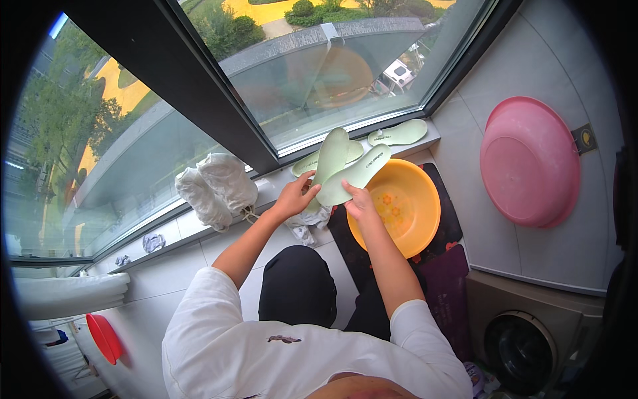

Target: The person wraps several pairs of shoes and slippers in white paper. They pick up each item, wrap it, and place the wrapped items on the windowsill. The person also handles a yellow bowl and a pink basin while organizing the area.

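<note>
My left hand grips a pale green shoe insole that stands up towards the window. Between the thumb and fingers of my right hand is a second pale green insole, bearing dark writing; it overlaps the first near the heel ends. Behind them another green insole lies on the window ledge, partly hidden. One more insole rests on the ledge farther right. An orange plastic basin, with a flower print inside its bottom, stands on a dark mat just right of my right hand.
White cloth-wrapped bundles lean on the ledge at left. Crumpled cloths lie below my hands, and small ones farther left. A pink basin hangs on the right wall above a front-loading washing machine. A red basin is at lower left.
</note>
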### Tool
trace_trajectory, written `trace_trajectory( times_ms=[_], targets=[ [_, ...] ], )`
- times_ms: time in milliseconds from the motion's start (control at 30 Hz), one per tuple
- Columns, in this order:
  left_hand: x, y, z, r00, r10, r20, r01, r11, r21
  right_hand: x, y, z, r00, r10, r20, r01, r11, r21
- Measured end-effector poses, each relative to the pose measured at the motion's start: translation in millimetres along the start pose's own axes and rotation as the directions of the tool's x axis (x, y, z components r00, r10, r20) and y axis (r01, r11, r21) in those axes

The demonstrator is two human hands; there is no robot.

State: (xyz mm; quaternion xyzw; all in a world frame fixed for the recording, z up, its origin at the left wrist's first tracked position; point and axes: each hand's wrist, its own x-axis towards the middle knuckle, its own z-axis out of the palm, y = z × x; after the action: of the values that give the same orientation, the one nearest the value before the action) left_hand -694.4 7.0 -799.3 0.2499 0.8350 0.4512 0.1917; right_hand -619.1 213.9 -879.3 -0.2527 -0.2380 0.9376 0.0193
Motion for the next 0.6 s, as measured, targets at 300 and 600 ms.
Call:
trace_trajectory(
  times_ms=[300, 600],
  targets=[
    [21.0, -60.6, -29.4, 0.945, 0.195, -0.264, -0.001, 0.807, 0.591, -9.3, -23.2, -8.6, 0.971, -0.023, -0.238, 0.004, 0.997, -0.080],
    [30.3, -36.1, 13.9, 0.873, 0.398, -0.281, -0.205, 0.823, 0.530, -14.9, -38.7, -11.3, 0.957, -0.206, -0.207, 0.115, 0.918, -0.381]
  ],
)
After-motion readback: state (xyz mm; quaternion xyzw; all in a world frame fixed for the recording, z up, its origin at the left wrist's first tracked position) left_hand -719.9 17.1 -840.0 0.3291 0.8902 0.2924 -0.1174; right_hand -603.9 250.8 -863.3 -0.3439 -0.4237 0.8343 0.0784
